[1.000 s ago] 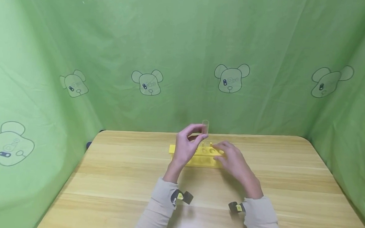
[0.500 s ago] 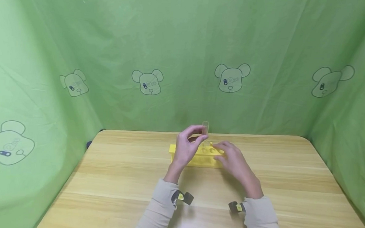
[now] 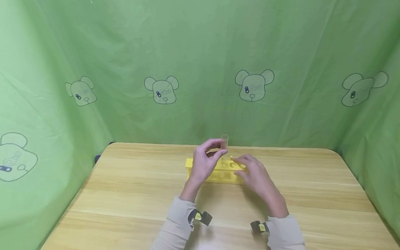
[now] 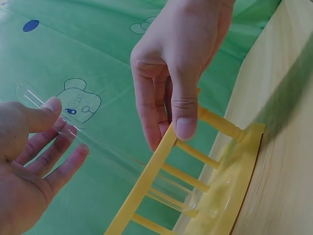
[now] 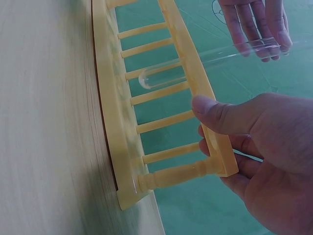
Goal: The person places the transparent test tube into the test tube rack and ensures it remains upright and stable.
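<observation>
A clear test tube stands upright in a hole of the yellow test tube rack. My left hand pinches its upper part between thumb and fingers. Seen from the right wrist, the tube's rounded bottom has passed below the rack's top bar and hangs above the base. My right hand grips the right end of that bar, thumb on the near side and fingers on the far side, as the left wrist view also shows the right hand.
The rack stands on a wooden table towards its far edge. Green curtain with printed bear heads surrounds the table at the back and sides. Thin yellow rods link the rack's bar and base.
My left hand and the test tube have sunk slightly, so the tube's rim stands a little lower over the rack. The right hand keeps its place on the rack.
</observation>
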`<state>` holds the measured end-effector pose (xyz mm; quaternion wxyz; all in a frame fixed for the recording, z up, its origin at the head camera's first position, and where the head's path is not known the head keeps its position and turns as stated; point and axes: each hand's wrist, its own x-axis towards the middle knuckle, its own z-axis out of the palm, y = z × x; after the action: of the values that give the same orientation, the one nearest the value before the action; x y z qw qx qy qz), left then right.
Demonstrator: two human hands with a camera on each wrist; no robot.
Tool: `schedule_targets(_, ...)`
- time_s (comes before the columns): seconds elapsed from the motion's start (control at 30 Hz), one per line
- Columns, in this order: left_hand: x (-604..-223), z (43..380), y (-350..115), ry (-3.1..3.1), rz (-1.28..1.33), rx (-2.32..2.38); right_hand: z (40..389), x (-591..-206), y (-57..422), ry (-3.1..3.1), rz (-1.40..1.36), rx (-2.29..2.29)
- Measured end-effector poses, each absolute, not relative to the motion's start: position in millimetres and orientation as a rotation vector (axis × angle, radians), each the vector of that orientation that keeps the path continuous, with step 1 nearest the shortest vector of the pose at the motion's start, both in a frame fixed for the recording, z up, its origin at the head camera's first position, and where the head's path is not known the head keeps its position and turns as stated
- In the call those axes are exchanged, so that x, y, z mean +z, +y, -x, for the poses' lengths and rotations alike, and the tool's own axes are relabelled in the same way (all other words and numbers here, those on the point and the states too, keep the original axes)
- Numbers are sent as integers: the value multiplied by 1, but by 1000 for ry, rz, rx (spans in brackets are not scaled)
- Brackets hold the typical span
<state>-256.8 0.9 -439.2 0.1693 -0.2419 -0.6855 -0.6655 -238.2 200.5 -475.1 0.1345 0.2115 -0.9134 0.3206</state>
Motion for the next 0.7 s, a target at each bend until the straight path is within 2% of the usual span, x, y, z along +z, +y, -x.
schedule_targets(0.7,-436,253,2,-1972,676,-1891,238,-474,201,-2640,-619,944)
